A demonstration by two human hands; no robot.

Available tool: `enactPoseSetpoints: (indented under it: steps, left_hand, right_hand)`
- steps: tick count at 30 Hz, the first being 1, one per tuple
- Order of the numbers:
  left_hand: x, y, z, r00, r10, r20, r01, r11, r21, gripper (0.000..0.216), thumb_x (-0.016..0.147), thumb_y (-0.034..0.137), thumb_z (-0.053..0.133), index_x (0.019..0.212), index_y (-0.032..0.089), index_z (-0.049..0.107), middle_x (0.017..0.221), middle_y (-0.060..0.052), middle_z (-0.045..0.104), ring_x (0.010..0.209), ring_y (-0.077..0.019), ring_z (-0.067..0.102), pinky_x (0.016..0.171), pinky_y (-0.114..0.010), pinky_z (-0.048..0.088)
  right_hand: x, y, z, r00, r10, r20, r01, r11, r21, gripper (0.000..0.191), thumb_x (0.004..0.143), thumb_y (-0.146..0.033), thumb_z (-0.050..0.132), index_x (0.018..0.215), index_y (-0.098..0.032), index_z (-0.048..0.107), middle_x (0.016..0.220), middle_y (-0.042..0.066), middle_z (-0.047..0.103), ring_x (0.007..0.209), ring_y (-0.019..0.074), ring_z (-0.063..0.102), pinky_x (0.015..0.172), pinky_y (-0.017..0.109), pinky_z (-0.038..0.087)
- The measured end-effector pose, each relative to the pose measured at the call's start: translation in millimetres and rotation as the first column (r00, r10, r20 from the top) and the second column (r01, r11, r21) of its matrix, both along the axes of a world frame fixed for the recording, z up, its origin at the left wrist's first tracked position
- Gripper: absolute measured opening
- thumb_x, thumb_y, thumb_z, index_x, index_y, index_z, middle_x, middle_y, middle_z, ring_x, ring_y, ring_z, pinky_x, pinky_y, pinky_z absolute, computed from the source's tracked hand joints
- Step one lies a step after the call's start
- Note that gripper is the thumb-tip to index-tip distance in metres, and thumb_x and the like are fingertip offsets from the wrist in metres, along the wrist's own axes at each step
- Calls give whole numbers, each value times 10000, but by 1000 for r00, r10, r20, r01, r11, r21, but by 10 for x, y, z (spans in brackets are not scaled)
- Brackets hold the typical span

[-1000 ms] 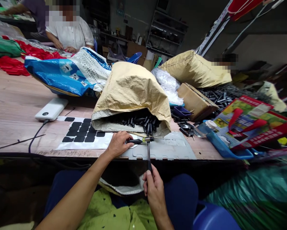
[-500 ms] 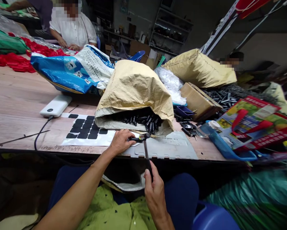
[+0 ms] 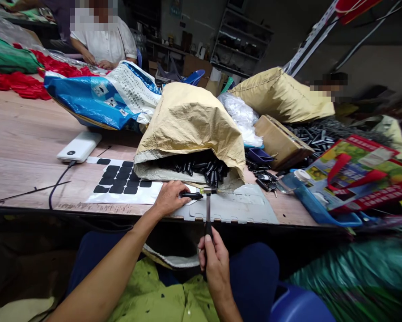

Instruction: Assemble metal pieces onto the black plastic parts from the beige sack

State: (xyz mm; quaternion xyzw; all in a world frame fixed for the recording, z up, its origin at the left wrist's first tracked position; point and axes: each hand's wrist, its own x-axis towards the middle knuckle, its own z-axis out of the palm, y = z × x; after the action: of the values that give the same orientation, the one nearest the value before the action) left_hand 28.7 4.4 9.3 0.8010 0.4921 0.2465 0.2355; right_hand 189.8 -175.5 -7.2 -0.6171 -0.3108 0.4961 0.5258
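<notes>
My left hand point(image 3: 170, 197) rests at the table's front edge, its fingers closed on a slim black piece point(image 3: 192, 195) that points right; its exact kind I cannot make out. My right hand point(image 3: 214, 257) is wrapped round the dark grip of a small hammer point(image 3: 208, 210), held upright below the table edge. The hammer's head lies just right of the black piece's tip, above a grey plate point(image 3: 244, 205). Behind my hands, a tan woven sack point(image 3: 190, 116) lies with its mouth towards me, showing many black parts point(image 3: 210, 171) inside.
Left of my hand lies a white sheet with black stickers point(image 3: 120, 179). Beyond it sit a white power bank point(image 3: 79, 146) with a cable and a blue bag point(image 3: 86, 96). A blue tray point(image 3: 316, 208) and a printed bag point(image 3: 358, 174) stand right. A co-worker point(image 3: 103, 44) sits opposite.
The hammer's head has moved right, off the black piece, and its shaft stands more upright. My left hand has stayed in place on the piece.
</notes>
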Motion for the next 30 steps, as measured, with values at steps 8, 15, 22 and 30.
enactPoseSetpoints:
  steps: [8, 15, 22, 30]
  left_hand:
    - [-12, -2, -8, 1000, -9, -6, 9, 1000, 8, 196, 829, 348, 746, 1005, 263, 746, 986, -19, 689, 985, -228, 589, 868, -355, 388]
    - [-11, -16, 0, 1000, -17, -18, 18, 1000, 20, 197, 831, 336, 738, 1013, 259, 743, 978, -21, 679, 982, -231, 582, 879, -355, 392]
    - [-23, -8, -22, 999, -33, -14, 34, 999, 41, 174, 874, 350, 702, 1014, 256, 743, 990, -34, 680, 1005, -240, 573, 888, -361, 393]
    - [-98, -470, 139, 936, -254, 245, 254, 967, 32, 304, 1017, 404, 474, 1152, 228, 682, 1004, -63, 683, 917, -193, 614, 846, -307, 465]
  right_hand:
    - [71, -14, 39, 935, -96, -341, 66, 993, -97, 589, 800, -597, 752, 1238, -234, 596, 739, -58, 551, 439, 43, 377, 376, 181, 294]
    - [131, -9, 37, 893, -67, -445, 22, 994, -106, 571, 789, -575, 784, 1214, -230, 619, 737, -56, 553, 448, 40, 387, 387, 176, 283]
    - [178, -12, 11, 880, -41, -473, -9, 995, -104, 552, 797, -565, 784, 1198, -218, 631, 745, -53, 561, 450, 34, 383, 391, 175, 279]
    - [204, -29, -32, 883, -24, -468, -25, 995, -99, 526, 820, -565, 767, 1183, -207, 637, 742, -51, 559, 450, 32, 393, 395, 173, 284]
